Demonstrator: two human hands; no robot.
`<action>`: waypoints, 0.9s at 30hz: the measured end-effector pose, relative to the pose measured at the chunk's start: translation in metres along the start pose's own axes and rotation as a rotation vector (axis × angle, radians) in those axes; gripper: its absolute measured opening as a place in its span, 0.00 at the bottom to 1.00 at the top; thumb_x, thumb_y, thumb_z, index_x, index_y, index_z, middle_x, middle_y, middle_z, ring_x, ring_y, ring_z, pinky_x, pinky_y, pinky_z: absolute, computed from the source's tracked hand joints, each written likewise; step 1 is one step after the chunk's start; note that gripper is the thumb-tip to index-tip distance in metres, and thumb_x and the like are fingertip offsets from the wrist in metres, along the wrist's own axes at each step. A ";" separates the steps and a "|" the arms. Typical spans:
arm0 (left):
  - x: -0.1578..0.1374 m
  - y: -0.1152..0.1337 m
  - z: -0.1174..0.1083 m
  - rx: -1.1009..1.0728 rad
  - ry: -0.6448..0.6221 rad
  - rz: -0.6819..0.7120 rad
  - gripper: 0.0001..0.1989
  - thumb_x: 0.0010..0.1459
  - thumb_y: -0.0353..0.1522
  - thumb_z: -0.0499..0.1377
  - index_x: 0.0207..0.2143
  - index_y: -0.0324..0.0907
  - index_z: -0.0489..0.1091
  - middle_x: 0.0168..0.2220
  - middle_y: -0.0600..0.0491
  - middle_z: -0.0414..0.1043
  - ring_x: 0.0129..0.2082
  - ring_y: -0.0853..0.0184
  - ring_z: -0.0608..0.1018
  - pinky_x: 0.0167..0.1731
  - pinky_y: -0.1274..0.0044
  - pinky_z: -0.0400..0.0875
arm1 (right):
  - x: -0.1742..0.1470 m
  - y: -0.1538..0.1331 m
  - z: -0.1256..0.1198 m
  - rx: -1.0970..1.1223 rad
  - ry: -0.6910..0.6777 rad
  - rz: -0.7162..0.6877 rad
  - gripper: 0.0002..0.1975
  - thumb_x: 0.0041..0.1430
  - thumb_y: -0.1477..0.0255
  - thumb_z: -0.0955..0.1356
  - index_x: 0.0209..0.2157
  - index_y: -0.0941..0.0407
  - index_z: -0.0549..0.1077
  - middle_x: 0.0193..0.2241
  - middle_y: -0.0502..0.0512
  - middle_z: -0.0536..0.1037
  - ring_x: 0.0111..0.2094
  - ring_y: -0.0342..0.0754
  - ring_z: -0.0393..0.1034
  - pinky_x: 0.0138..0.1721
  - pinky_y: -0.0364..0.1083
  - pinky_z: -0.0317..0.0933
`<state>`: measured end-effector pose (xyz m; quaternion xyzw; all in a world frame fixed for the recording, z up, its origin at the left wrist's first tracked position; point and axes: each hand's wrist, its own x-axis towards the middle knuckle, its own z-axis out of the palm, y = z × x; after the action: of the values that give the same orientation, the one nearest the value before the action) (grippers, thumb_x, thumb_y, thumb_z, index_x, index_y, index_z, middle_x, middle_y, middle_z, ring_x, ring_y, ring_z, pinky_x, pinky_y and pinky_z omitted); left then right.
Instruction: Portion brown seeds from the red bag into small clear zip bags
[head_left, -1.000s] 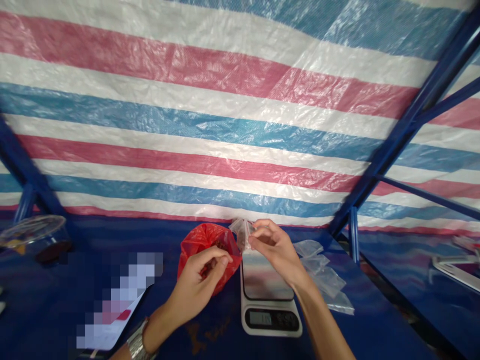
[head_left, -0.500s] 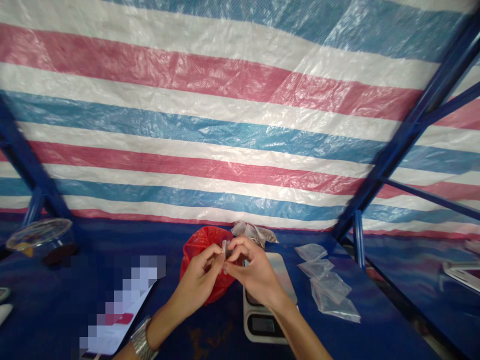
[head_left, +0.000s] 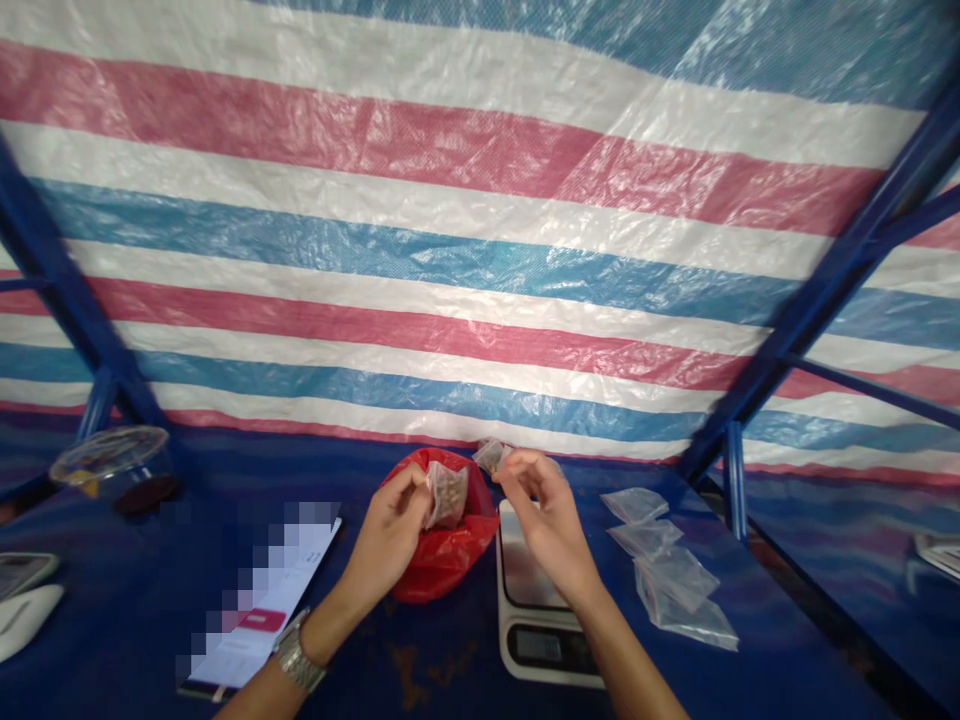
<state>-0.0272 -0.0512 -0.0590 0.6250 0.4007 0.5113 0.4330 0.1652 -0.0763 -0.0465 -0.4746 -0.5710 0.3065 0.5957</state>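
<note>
A small clear zip bag (head_left: 448, 496) with brownish bits inside hangs from my left hand (head_left: 388, 530), pinched at its left edge between thumb and fingers. Beneath it lies a crumpled red plastic bag (head_left: 442, 565) with its mouth open. My right hand (head_left: 547, 520) is apart from the zip bag, above the plate of a white kitchen scale (head_left: 514, 625). Its fingers are loosely curled, thumb near the index fingertip, and I see nothing held there. Just beyond those fingertips is another filled zip bag (head_left: 490, 455), partly hidden by the hand.
Several flat zip bags (head_left: 675, 575) lie overlapping right of the scale. On the left are a phone (head_left: 262, 620) with a lit screen, a clear plastic tub (head_left: 112, 465) and a white device (head_left: 30, 615). Blue metal bars (head_left: 787, 330) and a striped tarp (head_left: 450, 250) stand behind the blue table.
My right hand has let go of the small zip bag and moved right, away from my left hand. The bag has turned so its brownish contents show. The view has shifted slightly.
</note>
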 end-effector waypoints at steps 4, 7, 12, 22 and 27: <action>0.005 0.000 -0.005 -0.143 -0.021 -0.062 0.12 0.64 0.37 0.52 0.28 0.45 0.57 0.26 0.60 0.61 0.26 0.71 0.67 0.30 0.79 0.65 | -0.007 0.005 0.010 -0.052 -0.210 -0.028 0.20 0.63 0.61 0.71 0.55 0.50 0.71 0.51 0.57 0.79 0.50 0.53 0.75 0.54 0.52 0.67; 0.009 -0.007 -0.008 -0.046 -0.064 -0.049 0.11 0.65 0.36 0.50 0.28 0.44 0.59 0.26 0.58 0.63 0.27 0.70 0.69 0.31 0.78 0.67 | -0.012 0.014 0.021 0.008 -0.218 0.034 0.25 0.62 0.62 0.72 0.58 0.51 0.69 0.52 0.57 0.80 0.49 0.54 0.77 0.52 0.52 0.70; 0.010 -0.017 -0.015 0.376 0.038 0.203 0.11 0.67 0.34 0.53 0.50 0.43 0.68 0.48 0.47 0.74 0.50 0.61 0.77 0.54 0.66 0.71 | -0.006 0.034 0.020 -0.224 -0.025 -0.017 0.21 0.61 0.65 0.71 0.54 0.53 0.72 0.50 0.59 0.80 0.48 0.57 0.76 0.53 0.56 0.69; 0.007 -0.028 -0.015 0.842 -0.246 0.434 0.24 0.65 0.31 0.60 0.63 0.46 0.67 0.59 0.46 0.73 0.62 0.55 0.70 0.63 0.59 0.66 | -0.012 0.034 0.021 -0.416 -0.138 -0.145 0.17 0.61 0.72 0.70 0.52 0.50 0.74 0.53 0.58 0.79 0.54 0.58 0.74 0.58 0.58 0.67; 0.010 -0.028 -0.019 0.889 -0.258 0.447 0.23 0.65 0.31 0.60 0.62 0.44 0.68 0.59 0.45 0.73 0.64 0.55 0.70 0.65 0.60 0.64 | -0.011 0.036 0.019 -0.434 -0.145 -0.159 0.17 0.62 0.73 0.69 0.52 0.50 0.73 0.52 0.58 0.79 0.54 0.57 0.74 0.58 0.57 0.66</action>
<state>-0.0466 -0.0311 -0.0809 0.8770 0.3793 0.2905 0.0512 0.1514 -0.0692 -0.0860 -0.5218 -0.7003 0.1620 0.4594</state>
